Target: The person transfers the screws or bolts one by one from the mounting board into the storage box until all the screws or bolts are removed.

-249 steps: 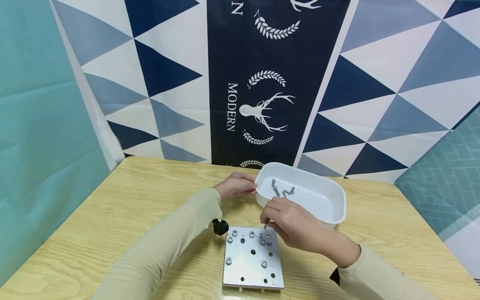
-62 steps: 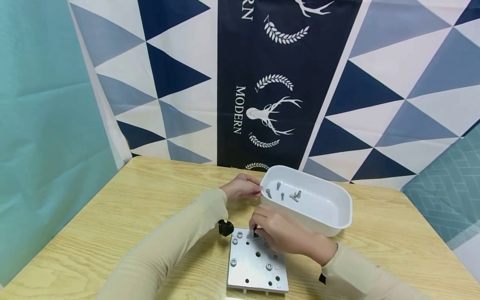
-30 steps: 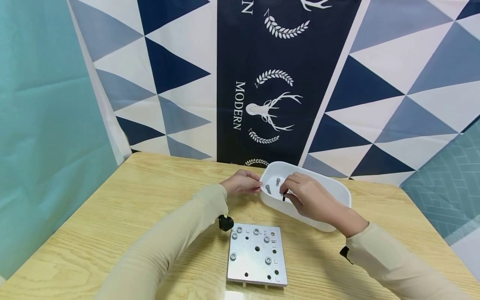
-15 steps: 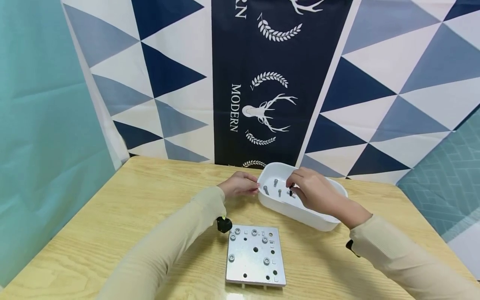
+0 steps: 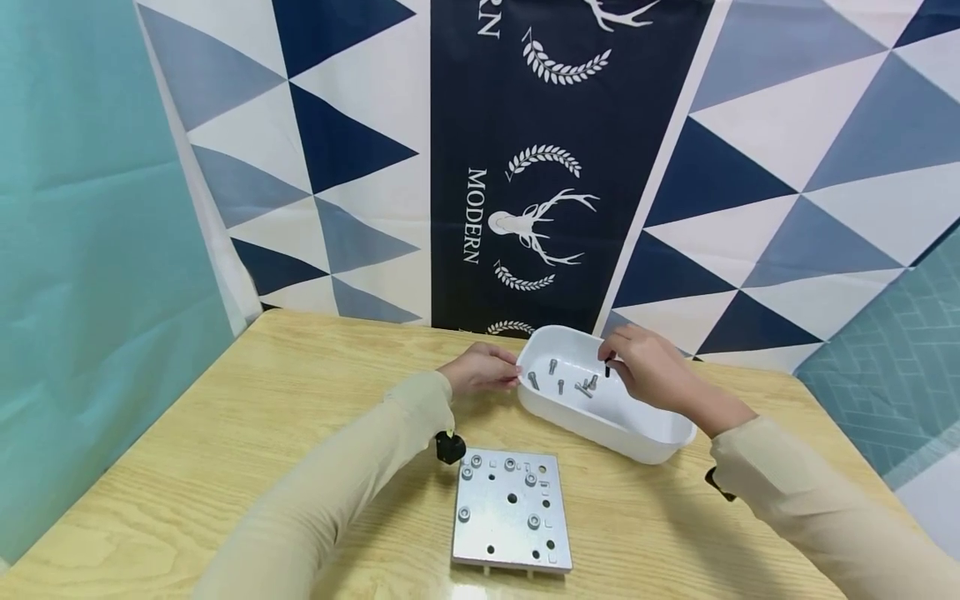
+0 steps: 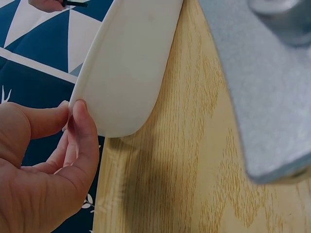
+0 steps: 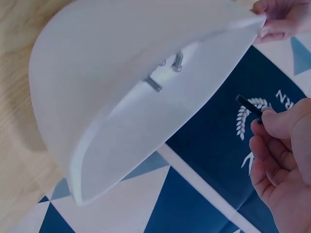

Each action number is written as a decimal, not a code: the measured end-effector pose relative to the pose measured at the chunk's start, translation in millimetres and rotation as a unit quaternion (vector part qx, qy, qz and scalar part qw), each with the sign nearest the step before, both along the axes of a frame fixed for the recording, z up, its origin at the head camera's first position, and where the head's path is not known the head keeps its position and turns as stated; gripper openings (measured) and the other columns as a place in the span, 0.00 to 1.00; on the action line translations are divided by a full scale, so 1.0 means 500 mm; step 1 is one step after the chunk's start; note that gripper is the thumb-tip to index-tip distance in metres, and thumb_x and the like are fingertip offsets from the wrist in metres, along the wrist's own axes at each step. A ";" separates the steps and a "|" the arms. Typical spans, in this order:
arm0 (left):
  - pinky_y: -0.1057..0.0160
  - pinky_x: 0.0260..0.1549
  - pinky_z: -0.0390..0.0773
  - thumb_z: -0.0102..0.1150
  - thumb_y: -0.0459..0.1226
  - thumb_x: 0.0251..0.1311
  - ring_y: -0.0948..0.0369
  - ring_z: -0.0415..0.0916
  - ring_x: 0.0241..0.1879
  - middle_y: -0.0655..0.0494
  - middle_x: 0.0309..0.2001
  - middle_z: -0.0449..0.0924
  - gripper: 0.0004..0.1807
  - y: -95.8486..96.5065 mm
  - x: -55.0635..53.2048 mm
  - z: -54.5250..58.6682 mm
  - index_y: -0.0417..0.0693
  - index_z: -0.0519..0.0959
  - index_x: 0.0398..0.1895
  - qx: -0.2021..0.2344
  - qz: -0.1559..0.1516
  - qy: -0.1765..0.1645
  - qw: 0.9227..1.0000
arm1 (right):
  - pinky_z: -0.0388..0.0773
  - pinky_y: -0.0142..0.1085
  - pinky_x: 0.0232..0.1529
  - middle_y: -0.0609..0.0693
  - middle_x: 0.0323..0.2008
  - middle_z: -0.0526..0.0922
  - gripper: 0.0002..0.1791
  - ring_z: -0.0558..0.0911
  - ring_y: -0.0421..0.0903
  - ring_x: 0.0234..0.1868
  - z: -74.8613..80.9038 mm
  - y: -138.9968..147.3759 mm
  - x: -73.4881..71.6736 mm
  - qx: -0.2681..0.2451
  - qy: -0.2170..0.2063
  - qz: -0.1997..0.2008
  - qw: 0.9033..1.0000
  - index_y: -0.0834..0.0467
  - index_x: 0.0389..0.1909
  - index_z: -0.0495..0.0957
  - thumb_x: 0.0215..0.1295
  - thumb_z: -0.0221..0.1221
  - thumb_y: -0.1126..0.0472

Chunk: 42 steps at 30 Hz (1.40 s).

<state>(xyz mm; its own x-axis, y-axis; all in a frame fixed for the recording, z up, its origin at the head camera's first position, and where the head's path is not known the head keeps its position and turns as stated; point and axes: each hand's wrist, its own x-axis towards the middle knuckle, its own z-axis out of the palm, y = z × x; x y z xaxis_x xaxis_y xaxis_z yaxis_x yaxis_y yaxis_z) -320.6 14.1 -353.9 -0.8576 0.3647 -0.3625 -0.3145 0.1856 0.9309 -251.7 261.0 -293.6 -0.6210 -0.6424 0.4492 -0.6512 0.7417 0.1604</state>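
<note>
My left hand (image 5: pixel 483 369) pinches the left end rim of a white plastic tray (image 5: pixel 600 427) between thumb and fingers, plain in the left wrist view. Above the tray's right part, my right hand (image 5: pixel 647 362) pinches a short black rod (image 7: pixel 249 105) between thumb and forefinger, its free end sticking out. Several silver socket-head bolts (image 5: pixel 552 367) lie loose in the tray's left half. Nearer me on the table is a square metal plate (image 5: pixel 495 533) with drilled holes. Several bolts (image 5: pixel 534 521) stand in it, heads up.
The wooden table (image 5: pixel 300 400) ends at the back against a patterned curtain (image 5: pixel 510 167). Black wrist cameras (image 5: pixel 450 447) show at the sleeves, the left one right by the plate's back left corner.
My right hand, earlier over the plate, has moved to the tray and slid right above it, the black rod still pinched. My left hand keeps its hold on the rim.
</note>
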 end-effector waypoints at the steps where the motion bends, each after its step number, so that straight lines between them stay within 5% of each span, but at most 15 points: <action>1: 0.58 0.57 0.80 0.56 0.28 0.63 0.63 0.76 0.28 0.52 0.30 0.77 0.14 0.000 -0.001 0.002 0.34 0.76 0.52 -0.001 0.000 0.000 1.000 | 0.82 0.40 0.34 0.53 0.30 0.83 0.10 0.80 0.47 0.35 0.003 0.003 -0.003 0.004 -0.005 -0.005 1.000 0.62 0.31 0.81 0.49 0.63 0.78; 16: 0.56 0.59 0.79 0.56 0.28 0.64 0.62 0.77 0.29 0.52 0.30 0.76 0.13 0.003 -0.008 0.005 0.34 0.75 0.50 -0.006 0.001 0.013 1.000 | 0.83 0.45 0.40 0.54 0.33 0.83 0.10 0.81 0.51 0.40 0.012 0.037 -0.028 0.033 -0.078 -0.065 0.994 0.61 0.33 0.82 0.50 0.65 0.74; 22: 0.59 0.54 0.82 0.56 0.26 0.62 0.63 0.76 0.26 0.52 0.28 0.76 0.13 0.005 -0.007 0.000 0.32 0.76 0.50 -0.001 0.003 0.011 1.000 | 0.83 0.44 0.41 0.52 0.34 0.82 0.11 0.81 0.50 0.39 0.006 0.025 -0.008 0.037 -0.079 -0.039 0.995 0.60 0.35 0.81 0.50 0.67 0.73; 31: 0.71 0.33 0.84 0.56 0.27 0.63 0.65 0.76 0.25 0.51 0.29 0.76 0.14 0.004 -0.002 -0.001 0.32 0.76 0.51 -0.002 0.003 0.014 1.000 | 0.81 0.37 0.38 0.48 0.34 0.82 0.11 0.80 0.44 0.37 -0.012 -0.052 0.036 0.031 -0.043 0.017 0.998 0.56 0.34 0.81 0.49 0.70 0.68; 42: 0.58 0.57 0.81 0.56 0.28 0.64 0.65 0.77 0.26 0.52 0.31 0.77 0.15 0.001 0.004 -0.002 0.32 0.76 0.53 -0.005 -0.007 0.022 1.000 | 0.80 0.40 0.42 0.46 0.34 0.81 0.13 0.79 0.44 0.38 -0.043 -0.139 0.081 0.063 -0.033 0.073 0.995 0.54 0.34 0.79 0.48 0.72 0.64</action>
